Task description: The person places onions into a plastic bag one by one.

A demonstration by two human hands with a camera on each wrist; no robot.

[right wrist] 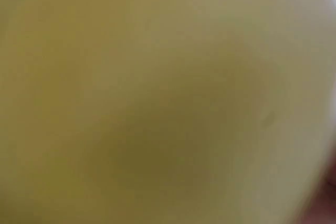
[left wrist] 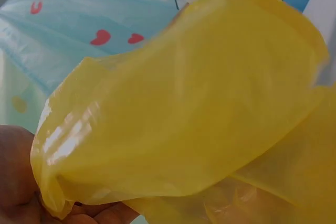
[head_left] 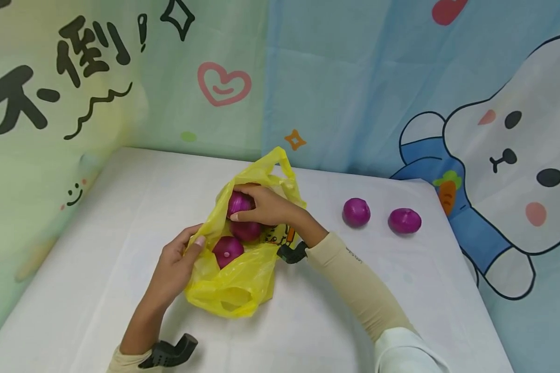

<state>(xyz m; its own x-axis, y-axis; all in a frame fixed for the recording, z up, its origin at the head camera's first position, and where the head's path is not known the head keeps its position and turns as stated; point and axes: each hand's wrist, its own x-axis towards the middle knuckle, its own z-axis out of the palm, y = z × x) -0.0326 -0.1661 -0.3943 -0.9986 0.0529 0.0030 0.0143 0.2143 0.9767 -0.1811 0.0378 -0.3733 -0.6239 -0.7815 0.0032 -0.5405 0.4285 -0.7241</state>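
Observation:
A yellow plastic bag [head_left: 256, 269] lies on the table with its mouth spread, and purple onions show inside it. My left hand [head_left: 175, 261] pinches the left edge of the bag's mouth between thumb and fingers; the left wrist view shows the stretched yellow plastic [left wrist: 173, 119] beside that hand [left wrist: 18, 177]. Reaching into the opening, my right hand [head_left: 266, 206] grips the uppermost onion [head_left: 239, 203]. Under it sits a second onion [head_left: 246, 231], and a third onion [head_left: 227, 250] lies nearer the front. Blurred yellow plastic [right wrist: 157, 103] fills most of the right wrist view.
Two more purple onions, one round [head_left: 357, 212] and one flatter [head_left: 404, 221], rest on the white table [head_left: 336, 311] to the right of the bag. Behind the table hangs a printed cloth [head_left: 326, 77] with cartoon figures.

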